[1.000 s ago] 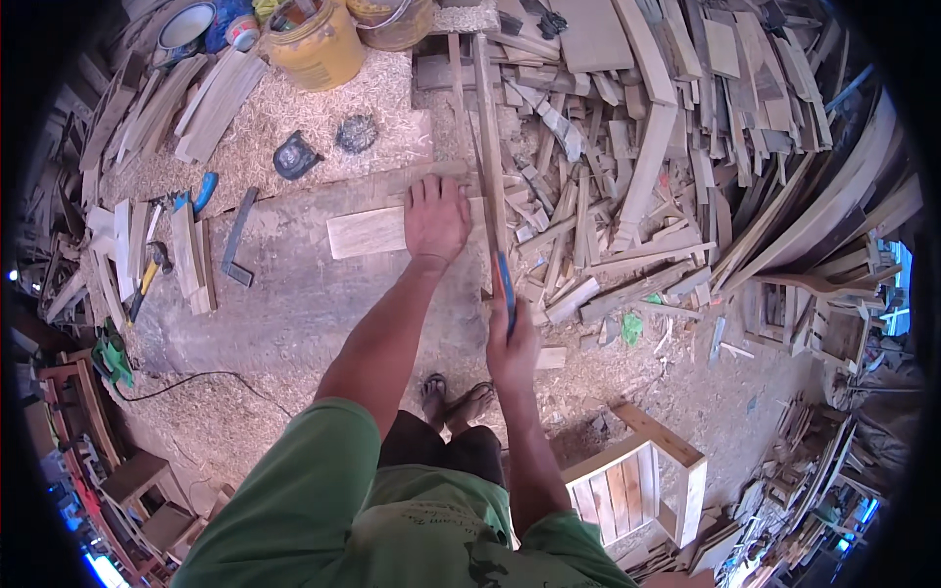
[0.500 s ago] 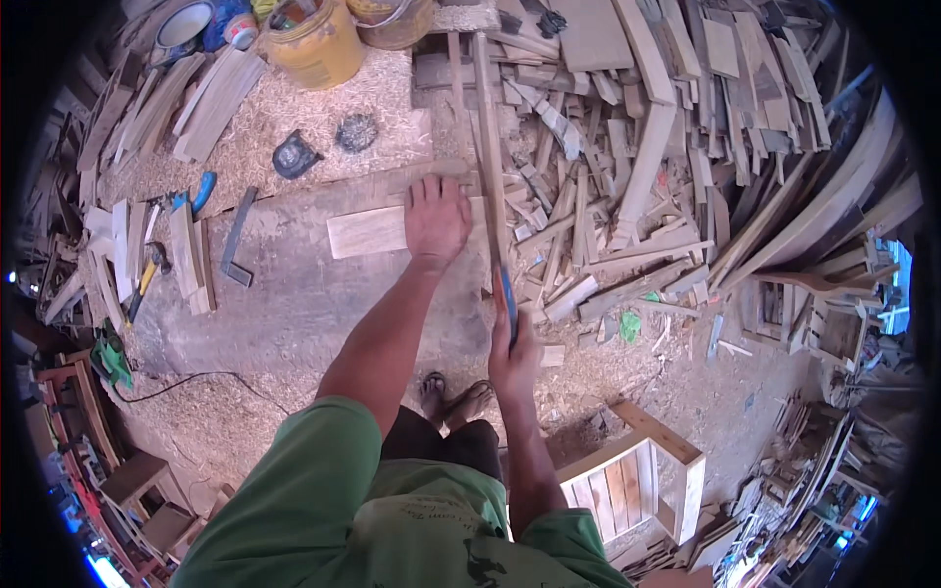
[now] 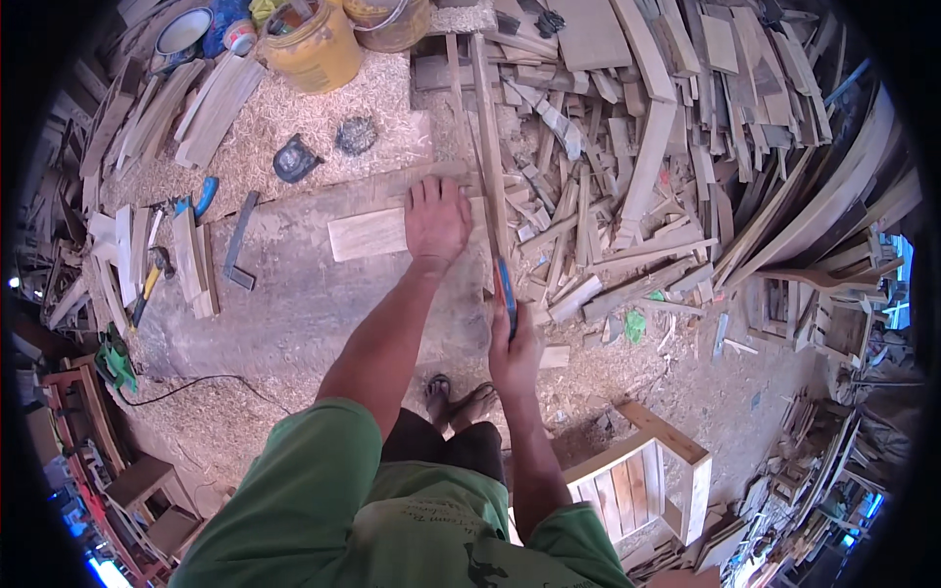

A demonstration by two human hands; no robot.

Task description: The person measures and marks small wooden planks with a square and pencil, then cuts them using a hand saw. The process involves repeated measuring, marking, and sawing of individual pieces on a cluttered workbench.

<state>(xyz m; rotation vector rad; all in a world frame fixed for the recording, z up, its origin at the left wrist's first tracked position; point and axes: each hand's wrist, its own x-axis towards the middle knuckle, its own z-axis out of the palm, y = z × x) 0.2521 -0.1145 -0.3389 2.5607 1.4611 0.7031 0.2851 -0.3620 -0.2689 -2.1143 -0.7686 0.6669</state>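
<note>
A short pale wooden board (image 3: 368, 236) lies across the worn workbench (image 3: 284, 314). My left hand (image 3: 438, 218) is on top of its right part, pressing it down, with the fingers bent toward the board's far edge. To the right, my right hand (image 3: 516, 348) is closed around the blue and red handle of a handsaw (image 3: 506, 284). Seen almost edge-on, the blade points away from me past the board's right end. Whether its teeth touch the wood, I cannot tell.
A metal square (image 3: 237, 245), a hammer (image 3: 149, 284) and wood strips lie on the left of the bench. Yellow buckets (image 3: 314, 54) stand at the back. Offcuts (image 3: 578, 211) heap up on the right. A wooden frame (image 3: 637, 470) stands at lower right, near my right arm.
My right hand and the saw handle have shifted slightly forward, away from my body. My left hand stays in place on the board.
</note>
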